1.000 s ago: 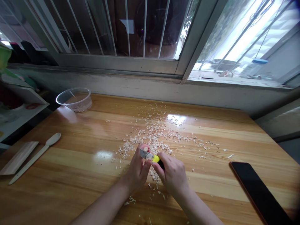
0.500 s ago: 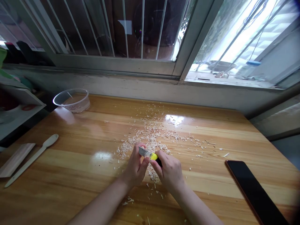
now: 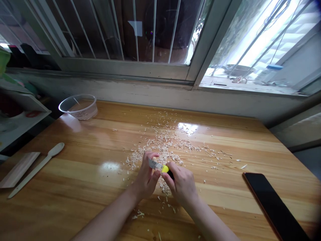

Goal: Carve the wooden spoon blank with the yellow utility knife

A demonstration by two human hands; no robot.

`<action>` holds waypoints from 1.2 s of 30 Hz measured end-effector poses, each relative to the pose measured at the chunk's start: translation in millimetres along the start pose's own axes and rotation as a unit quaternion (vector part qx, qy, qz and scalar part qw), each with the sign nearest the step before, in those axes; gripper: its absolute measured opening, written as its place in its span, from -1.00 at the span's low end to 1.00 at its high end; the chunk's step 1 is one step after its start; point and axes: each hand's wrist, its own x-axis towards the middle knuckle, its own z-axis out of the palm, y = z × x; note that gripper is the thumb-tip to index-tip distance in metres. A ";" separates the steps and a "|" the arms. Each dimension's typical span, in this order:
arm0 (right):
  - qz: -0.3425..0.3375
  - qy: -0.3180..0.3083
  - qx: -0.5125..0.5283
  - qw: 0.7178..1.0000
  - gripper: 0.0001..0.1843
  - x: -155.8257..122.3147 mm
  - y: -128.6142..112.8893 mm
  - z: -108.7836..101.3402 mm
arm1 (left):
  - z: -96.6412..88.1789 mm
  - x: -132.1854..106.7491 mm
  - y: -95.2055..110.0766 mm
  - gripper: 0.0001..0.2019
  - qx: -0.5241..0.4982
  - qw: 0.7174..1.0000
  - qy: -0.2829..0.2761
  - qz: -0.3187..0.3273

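Observation:
My right hand (image 3: 182,182) is wrapped round the yellow and black handle of a utility knife (image 3: 165,169). Its metal blade points left, toward my left hand (image 3: 147,177). Curled fingers of that hand grip a small piece of wood (image 3: 154,159), most of which the fingers and blade hide. The blade lies against or just over the piece; which of the two I cannot tell. Pale wood shavings (image 3: 163,147) are scattered on the table beneath and beyond both hands.
A wooden spoon (image 3: 37,169) and a flat wooden strip (image 3: 18,169) lie at the left. The clear plastic bowl (image 3: 87,112) stands at the back left. At the right a dark phone (image 3: 278,206) lies on the wooden table (image 3: 82,204). A barred window rises behind.
The whole view has shifted slightly. Slightly more of the wood piece shows above the blade; both hands keep nearly the same place and grip.

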 end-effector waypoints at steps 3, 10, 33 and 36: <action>-0.004 -0.004 0.011 1.000 -0.44 0.6 -0.2 -0.3 | -0.7 0.5 1.7 -0.65 0.006 1.000 -0.008 0.001; -0.001 -0.007 0.006 1.000 -0.44 1.6 -2.1 -2.2 | -2.4 0.0 1.8 -0.62 0.022 1.000 -0.015 0.003; -0.009 -0.029 0.019 0.999 -0.45 2.5 -0.9 -4.8 | -4.7 0.2 1.8 -0.68 0.018 1.000 -0.009 0.010; -0.011 -0.026 0.020 0.999 -0.44 3.6 -1.8 -5.9 | -4.7 -0.2 1.8 -0.66 0.022 1.000 -0.010 0.006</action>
